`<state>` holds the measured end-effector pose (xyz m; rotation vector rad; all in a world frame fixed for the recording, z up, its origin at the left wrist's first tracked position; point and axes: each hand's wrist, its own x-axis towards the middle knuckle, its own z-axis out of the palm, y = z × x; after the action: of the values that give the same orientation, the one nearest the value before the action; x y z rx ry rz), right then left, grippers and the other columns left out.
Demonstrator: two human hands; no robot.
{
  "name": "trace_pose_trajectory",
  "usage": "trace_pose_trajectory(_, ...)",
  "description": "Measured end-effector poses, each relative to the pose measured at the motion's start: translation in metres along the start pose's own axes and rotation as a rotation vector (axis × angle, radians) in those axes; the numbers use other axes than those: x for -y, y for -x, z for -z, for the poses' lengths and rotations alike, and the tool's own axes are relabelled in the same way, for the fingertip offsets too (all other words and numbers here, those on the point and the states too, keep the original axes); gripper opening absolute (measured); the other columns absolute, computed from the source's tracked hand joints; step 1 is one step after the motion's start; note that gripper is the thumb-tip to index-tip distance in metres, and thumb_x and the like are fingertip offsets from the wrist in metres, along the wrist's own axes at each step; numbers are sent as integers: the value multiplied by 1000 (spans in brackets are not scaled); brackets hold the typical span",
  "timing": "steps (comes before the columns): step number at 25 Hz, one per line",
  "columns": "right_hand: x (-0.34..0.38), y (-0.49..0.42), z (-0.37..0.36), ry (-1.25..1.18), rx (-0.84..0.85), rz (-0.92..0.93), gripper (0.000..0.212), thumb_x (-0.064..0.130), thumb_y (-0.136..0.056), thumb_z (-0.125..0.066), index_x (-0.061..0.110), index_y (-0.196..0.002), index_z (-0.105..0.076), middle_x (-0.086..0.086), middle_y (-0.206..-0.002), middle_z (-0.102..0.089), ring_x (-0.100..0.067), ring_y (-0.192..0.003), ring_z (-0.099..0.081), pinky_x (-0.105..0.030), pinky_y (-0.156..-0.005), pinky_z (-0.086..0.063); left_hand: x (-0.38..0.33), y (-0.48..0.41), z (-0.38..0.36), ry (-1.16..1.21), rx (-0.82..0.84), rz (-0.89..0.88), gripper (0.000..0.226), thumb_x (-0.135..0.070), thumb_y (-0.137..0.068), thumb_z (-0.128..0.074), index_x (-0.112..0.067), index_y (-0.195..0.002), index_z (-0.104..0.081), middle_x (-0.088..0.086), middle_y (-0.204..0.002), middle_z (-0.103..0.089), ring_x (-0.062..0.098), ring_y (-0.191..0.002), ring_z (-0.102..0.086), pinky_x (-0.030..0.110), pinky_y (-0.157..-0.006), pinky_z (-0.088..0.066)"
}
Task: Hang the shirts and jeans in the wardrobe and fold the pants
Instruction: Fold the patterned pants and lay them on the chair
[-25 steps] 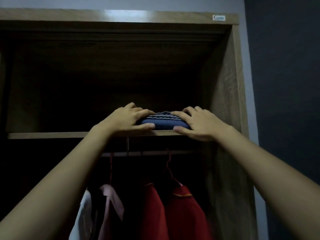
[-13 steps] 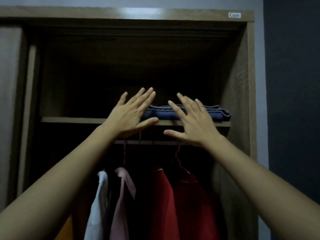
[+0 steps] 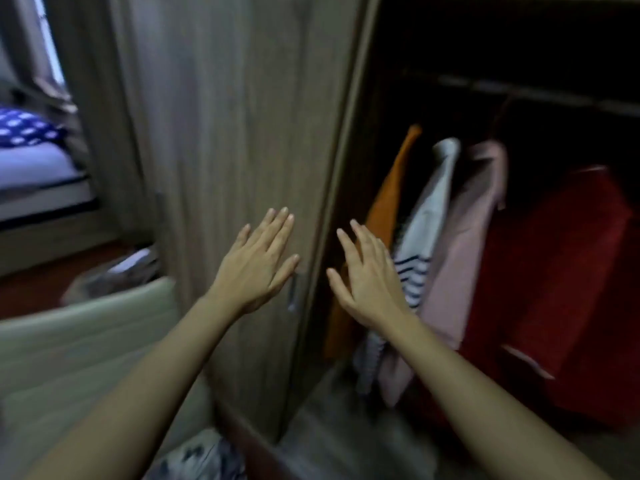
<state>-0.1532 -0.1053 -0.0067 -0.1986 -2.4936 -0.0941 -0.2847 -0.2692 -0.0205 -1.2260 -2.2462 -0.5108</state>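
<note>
wardrobe door (image 3: 225,133) behind left hand (image 3: 258,268), shirts (image 3: 464,254) just behind right hand (image 3: 370,282) (both with fingers spread)

No lettering, label, brand or number is legible on the wardrobe door (image 3: 225,133) or hanging shirts (image 3: 460,244).

Matt wood-grain wardrobe door (image 3: 225,133); soft cloth shirts (image 3: 464,244) hang inside.
</note>
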Motion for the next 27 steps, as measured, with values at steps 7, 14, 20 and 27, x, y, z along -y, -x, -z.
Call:
trace_pose_trajectory(7,128,128,-162,-187,584,60,71,54,-87,-26,11,-143,-33,-17,-153,-24,-32,-141,-25,-42,-114,-20,82,274,-62,112,570,538,77,-58,-90,-11,-13,-151,-8,3,-160,-4,20,-147,-4,41,-117,-15)
trace_pose_trajectory(14,195,248,-295,-241,1065,199,74,57,-91,-22,10,-148,-20,-16,-157,-8,-33,-145,-11,-45,-114,-18,99,461,-144,84,898,812,67,-50,-99,-21,-14,-151,-1,2,-160,3,19,-147,0,43,-119,-13)
trace_pose_trajectory(20,248,308,-406,-350,1190,273,64,46,-97,-33,20,-150,-9,-8,-159,7,-25,-146,8,-43,-117,1,121,569,-208,117,808,1210,73,-47,-97,-36,-14,-152,0,9,-159,9,27,-147,-2,42,-117,-16)
trace_pose_trajectory(27,361,301,-492,-567,940,483,60,33,-94,-50,8,-145,-29,-14,-156,-18,-29,-144,-15,-42,-117,-14,160,633,-252,498,130,2021,86,-44,-89,-57,-8,-151,-7,20,-152,-27,35,-138,-30,45,-112,-29)
